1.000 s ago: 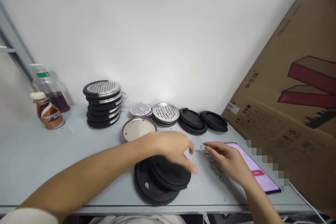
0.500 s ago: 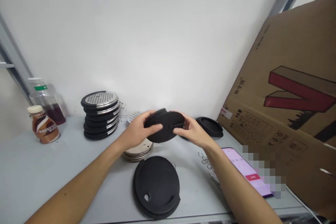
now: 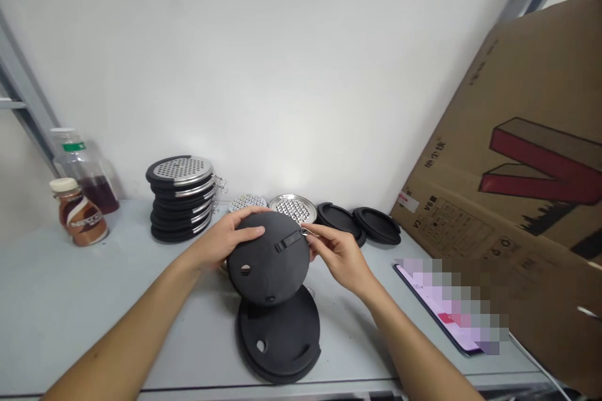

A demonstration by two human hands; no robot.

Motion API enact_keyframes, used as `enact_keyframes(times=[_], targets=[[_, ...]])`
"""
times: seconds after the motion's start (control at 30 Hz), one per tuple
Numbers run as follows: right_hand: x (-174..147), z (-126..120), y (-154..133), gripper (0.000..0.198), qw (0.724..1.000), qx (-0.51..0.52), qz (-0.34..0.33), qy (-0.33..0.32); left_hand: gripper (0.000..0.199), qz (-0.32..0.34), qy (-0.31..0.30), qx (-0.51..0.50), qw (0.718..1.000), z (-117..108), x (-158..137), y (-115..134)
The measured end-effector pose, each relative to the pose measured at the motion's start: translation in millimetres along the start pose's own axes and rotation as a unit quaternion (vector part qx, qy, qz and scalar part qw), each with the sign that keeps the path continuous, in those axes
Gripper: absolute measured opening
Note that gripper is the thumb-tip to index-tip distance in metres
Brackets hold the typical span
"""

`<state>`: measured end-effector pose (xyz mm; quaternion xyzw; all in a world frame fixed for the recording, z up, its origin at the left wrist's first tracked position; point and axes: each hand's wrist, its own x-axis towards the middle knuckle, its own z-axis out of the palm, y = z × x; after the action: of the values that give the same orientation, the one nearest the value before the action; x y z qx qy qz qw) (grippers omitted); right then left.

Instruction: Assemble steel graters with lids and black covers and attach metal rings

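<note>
In my left hand [image 3: 223, 241] is a round black disc [image 3: 263, 272], its flat face tilted up toward me. It has a small hole and a short slotted strip near its right edge. My right hand [image 3: 338, 257] pinches a small wire hook [image 3: 306, 232] at the outer end of that strip. Below the held disc, and partly covered by it, a similar black disc [image 3: 282, 351] lies on the table near the front edge. Behind my left hand, a pile of thin metal discs is mostly hidden.
At the left stands a stack of black-rimmed graters [image 3: 181, 200], beside a coffee bottle [image 3: 84, 216] and a jar of dark liquid [image 3: 96, 191]. Perforated metal discs [image 3: 294, 205] and black covers [image 3: 376, 225] lie along the wall. A phone [image 3: 433, 307] and large carton [image 3: 527, 200] are right.
The black disc has come nearer and turned its slotted face to me. My right hand has left the disc's face and now pinches a wire hook at its edge.
</note>
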<state>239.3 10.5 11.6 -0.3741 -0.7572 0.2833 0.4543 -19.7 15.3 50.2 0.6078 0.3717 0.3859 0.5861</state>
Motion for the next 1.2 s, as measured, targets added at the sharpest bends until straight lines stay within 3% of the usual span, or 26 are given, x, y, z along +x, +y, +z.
enact_keyframes(times=[0.2,0.33,0.47,0.63,0.73,0.83,0.9,0.97,1.03,1.2], targets=[[-3,-3,-7,0.031,0.971,-0.183,-0.151,0.036,0.053,-0.012,-0.046,0.013,0.999,-4,-3,2],[-6,-1,-9,0.025,0.967,-0.204,-0.147,0.051,0.053,-0.020,-0.064,0.010,0.998,-7,-6,6],[-10,4,-15,0.014,0.955,-0.226,-0.160,0.108,0.052,-0.022,-0.074,0.007,0.997,-8,-8,10],[-14,13,-22,0.015,0.944,-0.222,-0.174,0.169,0.055,-0.016,-0.069,0.033,0.997,-7,-11,11],[-9,16,-21,0.016,0.957,-0.167,-0.133,0.194,0.058,-0.009,-0.058,0.044,0.997,-5,-10,9],[1,15,-20,0.016,0.983,0.006,-0.001,0.186,0.060,0.016,-0.036,0.045,0.998,2,-8,7],[8,15,-19,0.022,0.966,0.179,0.102,0.153,0.061,0.043,-0.012,0.037,0.998,9,-5,5],[11,16,-21,0.029,0.925,0.318,0.167,0.127,0.059,0.069,0.016,0.036,0.997,17,-3,2],[10,20,-23,0.034,0.901,0.368,0.179,0.147,0.056,0.091,0.040,0.046,0.994,23,-2,-2],[0,28,-24,0.033,0.908,0.313,0.143,0.241,0.057,0.105,0.062,0.036,0.992,35,-1,-13]])
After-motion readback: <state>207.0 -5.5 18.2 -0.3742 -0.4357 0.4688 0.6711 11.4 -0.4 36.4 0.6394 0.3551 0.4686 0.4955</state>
